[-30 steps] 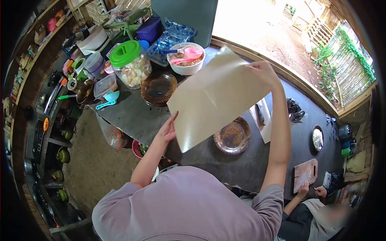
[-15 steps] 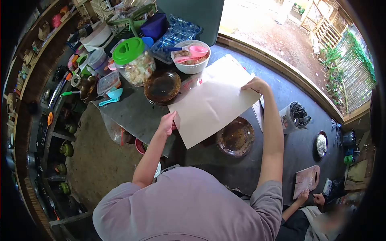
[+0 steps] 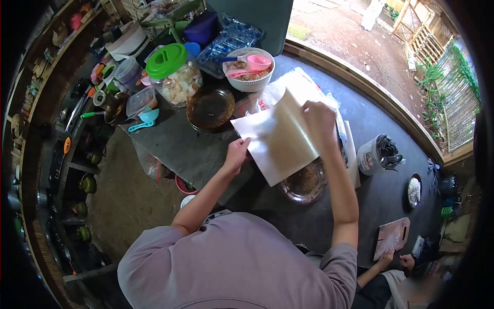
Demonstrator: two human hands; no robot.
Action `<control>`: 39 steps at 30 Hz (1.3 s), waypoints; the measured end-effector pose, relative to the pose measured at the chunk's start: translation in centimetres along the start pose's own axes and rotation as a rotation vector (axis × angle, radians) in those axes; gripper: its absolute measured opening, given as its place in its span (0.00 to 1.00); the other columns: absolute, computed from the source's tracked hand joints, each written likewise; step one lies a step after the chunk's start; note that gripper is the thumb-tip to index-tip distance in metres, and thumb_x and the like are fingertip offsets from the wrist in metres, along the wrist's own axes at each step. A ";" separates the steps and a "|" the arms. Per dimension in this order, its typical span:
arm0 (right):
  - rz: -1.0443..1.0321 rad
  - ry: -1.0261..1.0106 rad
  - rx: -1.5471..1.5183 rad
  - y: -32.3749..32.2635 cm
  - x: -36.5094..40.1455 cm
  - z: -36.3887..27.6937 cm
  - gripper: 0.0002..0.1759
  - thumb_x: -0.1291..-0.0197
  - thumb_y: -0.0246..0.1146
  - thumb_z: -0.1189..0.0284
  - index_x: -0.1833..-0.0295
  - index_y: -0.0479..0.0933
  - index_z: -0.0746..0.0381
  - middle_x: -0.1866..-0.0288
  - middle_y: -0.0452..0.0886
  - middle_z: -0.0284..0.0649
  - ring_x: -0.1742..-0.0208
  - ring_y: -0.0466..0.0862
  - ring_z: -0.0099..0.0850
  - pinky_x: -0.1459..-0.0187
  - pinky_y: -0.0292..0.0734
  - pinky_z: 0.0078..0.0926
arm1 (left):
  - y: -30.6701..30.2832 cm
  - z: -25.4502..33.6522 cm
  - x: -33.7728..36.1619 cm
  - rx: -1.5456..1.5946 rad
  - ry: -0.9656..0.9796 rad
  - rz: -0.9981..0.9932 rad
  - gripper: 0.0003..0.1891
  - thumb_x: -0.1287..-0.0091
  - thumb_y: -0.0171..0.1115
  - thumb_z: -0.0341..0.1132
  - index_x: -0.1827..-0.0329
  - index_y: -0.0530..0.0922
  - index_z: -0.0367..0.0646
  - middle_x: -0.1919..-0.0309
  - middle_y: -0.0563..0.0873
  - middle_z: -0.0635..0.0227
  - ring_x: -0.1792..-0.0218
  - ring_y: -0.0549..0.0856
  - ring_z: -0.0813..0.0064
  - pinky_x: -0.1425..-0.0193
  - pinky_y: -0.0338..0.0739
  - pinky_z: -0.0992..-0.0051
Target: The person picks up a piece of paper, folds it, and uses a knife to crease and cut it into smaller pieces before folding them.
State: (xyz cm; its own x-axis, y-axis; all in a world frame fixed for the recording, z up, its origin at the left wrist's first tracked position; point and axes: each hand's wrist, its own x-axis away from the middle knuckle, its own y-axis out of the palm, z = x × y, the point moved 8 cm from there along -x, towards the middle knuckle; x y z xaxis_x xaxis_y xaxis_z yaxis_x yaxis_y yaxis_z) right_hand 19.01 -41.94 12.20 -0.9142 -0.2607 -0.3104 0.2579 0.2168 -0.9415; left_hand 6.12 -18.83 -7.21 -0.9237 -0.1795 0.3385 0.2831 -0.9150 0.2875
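Note:
A sheet of glossy brown wrapping paper (image 3: pixel 285 141) is held up over the table and bends along its far side. My left hand (image 3: pixel 237 155) pinches its left edge between thumb and fingers. At its far right edge my right hand (image 3: pixel 320 122) is closed on the paper, with the fingertips partly hidden. Under the sheet's near corner lies a brown plate (image 3: pixel 304 184), partly covered. Beyond the sheet are a clear plastic wrapper with red print (image 3: pixel 256 104) and more pale sheets (image 3: pixel 298 77).
Another brown plate (image 3: pixel 210 109) stands left, near a green-lidded jar (image 3: pixel 175 77) and a white bowl of food with pink spoons (image 3: pixel 249 80). On the right are a tub of cutlery (image 3: pixel 373 157), a small bowl (image 3: pixel 413 190) and a co-worker's hands at a cutting board (image 3: pixel 392 237).
The paper has shifted right and now curls, showing a shinier surface. My left hand has moved right with its edge; my right hand has moved slightly left and nearer, uncovering sheets behind.

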 end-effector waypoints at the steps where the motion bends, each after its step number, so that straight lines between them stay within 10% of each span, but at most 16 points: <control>1: -0.013 -0.095 0.108 -0.9 1.9 -3.9 0.06 0.39 0.67 0.71 0.66 0.87 0.59 0.66 0.90 0.44 0.59 0.93 0.41 0.57 0.86 0.37 | 0.7 0.7 0.3 -0.175 0.007 -0.030 0.16 0.15 0.58 0.44 0.48 0.85 0.40 0.59 0.92 0.69 0.65 0.89 0.81 0.64 0.87 0.73; 17: 0.128 -0.390 -0.206 2.6 13.7 -13.1 0.11 0.37 0.71 0.63 0.61 0.87 0.60 0.62 0.88 0.38 0.53 0.89 0.36 0.54 0.85 0.36 | 0.5 -1.1 -1.2 -0.027 0.059 -0.074 0.18 0.14 0.53 0.47 0.48 0.84 0.42 0.61 0.90 0.69 0.66 0.87 0.81 0.64 0.83 0.75; 23: 0.182 0.445 -0.087 -0.7 12.5 5.6 0.18 0.28 0.67 0.55 0.51 0.89 0.58 0.57 0.91 0.46 0.55 0.91 0.45 0.54 0.85 0.42 | -3.3 12.0 0.9 -0.358 0.229 -0.029 0.18 0.13 0.53 0.46 0.47 0.85 0.40 0.59 0.88 0.75 0.60 0.85 0.84 0.54 0.78 0.78; 35: -0.009 0.612 -0.750 6.9 24.6 14.5 0.18 0.33 0.74 0.69 0.44 0.87 0.71 0.55 0.93 0.49 0.55 0.93 0.34 0.47 0.85 0.34 | -1.4 12.8 0.7 -0.382 0.162 -0.172 0.18 0.13 0.52 0.49 0.41 0.83 0.47 0.56 0.89 0.79 0.59 0.86 0.86 0.54 0.80 0.77; 39: -0.007 0.739 -0.867 5.4 26.8 14.0 0.16 0.34 0.74 0.75 0.43 0.87 0.71 0.58 0.93 0.43 0.62 0.90 0.24 0.68 0.84 0.27 | 1.2 12.1 -0.4 -0.304 0.099 -0.310 0.16 0.14 0.53 0.49 0.42 0.83 0.48 0.57 0.89 0.79 0.60 0.86 0.85 0.55 0.80 0.77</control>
State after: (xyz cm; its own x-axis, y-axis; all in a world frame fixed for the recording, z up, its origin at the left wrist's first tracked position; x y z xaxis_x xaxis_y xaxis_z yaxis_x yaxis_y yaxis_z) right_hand 0.27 -60.95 -3.00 -0.9494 0.2911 0.1180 0.2112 0.8698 -0.4459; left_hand 9.94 -15.45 3.81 -0.9774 0.1002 0.1862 -0.0866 -0.9930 0.0800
